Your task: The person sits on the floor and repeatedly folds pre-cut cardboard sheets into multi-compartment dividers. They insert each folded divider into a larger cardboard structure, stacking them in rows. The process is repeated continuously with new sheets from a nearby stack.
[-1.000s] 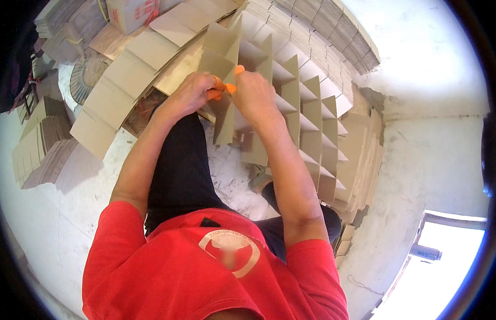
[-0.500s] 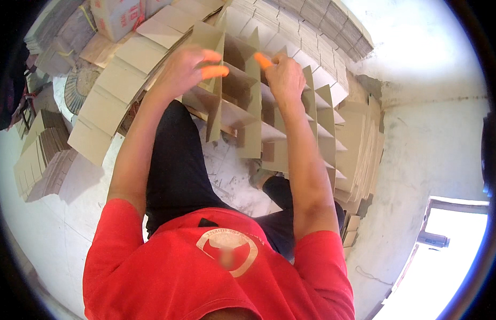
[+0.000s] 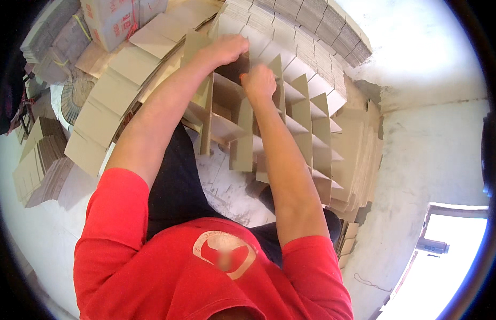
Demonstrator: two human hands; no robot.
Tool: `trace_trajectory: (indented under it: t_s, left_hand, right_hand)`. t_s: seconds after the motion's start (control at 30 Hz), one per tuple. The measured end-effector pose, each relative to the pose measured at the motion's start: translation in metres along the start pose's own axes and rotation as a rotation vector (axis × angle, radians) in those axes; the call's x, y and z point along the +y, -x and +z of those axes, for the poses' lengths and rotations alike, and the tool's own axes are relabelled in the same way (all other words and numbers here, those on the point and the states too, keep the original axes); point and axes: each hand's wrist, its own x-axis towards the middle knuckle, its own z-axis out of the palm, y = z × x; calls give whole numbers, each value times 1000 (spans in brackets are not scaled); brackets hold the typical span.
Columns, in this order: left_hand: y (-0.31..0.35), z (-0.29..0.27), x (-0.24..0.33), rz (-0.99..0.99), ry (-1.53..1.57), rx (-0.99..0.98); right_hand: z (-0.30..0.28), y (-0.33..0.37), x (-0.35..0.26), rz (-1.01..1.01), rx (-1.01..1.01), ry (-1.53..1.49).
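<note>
A grid of interlocked brown cardboard dividers [image 3: 241, 154] stands upright in front of me, its open cells facing up. My left hand [image 3: 229, 49] is closed at the grid's far left part, fingers curled over a panel's top edge. Nearer to me and a little to the right, my right hand [image 3: 259, 82] grips the top of another panel. An orange finger cover shows at its left side. The fingertips of both hands are partly hidden behind the knuckles and the cardboard.
Rows of slotted cardboard strips [image 3: 115, 81] fan along the left, with more stacked strips [image 3: 314, 61] behind the grid. A printed carton [image 3: 109, 24] stands at the far left. Flat cardboard sheets [image 3: 357, 160] lean by the right wall. Another strip stack [image 3: 42, 165] lies left on the floor.
Both hands have closed on the grid; the left has moved right and away from me, the right slightly left and nearer. The grid has shifted slightly toward me.
</note>
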Motion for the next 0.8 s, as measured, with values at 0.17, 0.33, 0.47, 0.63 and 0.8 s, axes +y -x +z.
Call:
trace_trajectory:
  t_s: [0.17,0.33,0.47,0.63,0.8]
  left_hand:
    - [4,4,-3,48,72,83]
    - [6,2,0,63,57,153]
    - [12,-2,-6,154,125,298]
    - [15,-49,-8,-85,443,318]
    - [40,-60,-64,-128,331,210]
  right_hand:
    - [8,2,5,-34,87,-44]
    - [6,0,5,-36,53,-27]
    - [13,-6,5,-57,30,-30]
    - [-7,0,4,-86,201,-90]
    - [-27,19,-45,-276,134,-104]
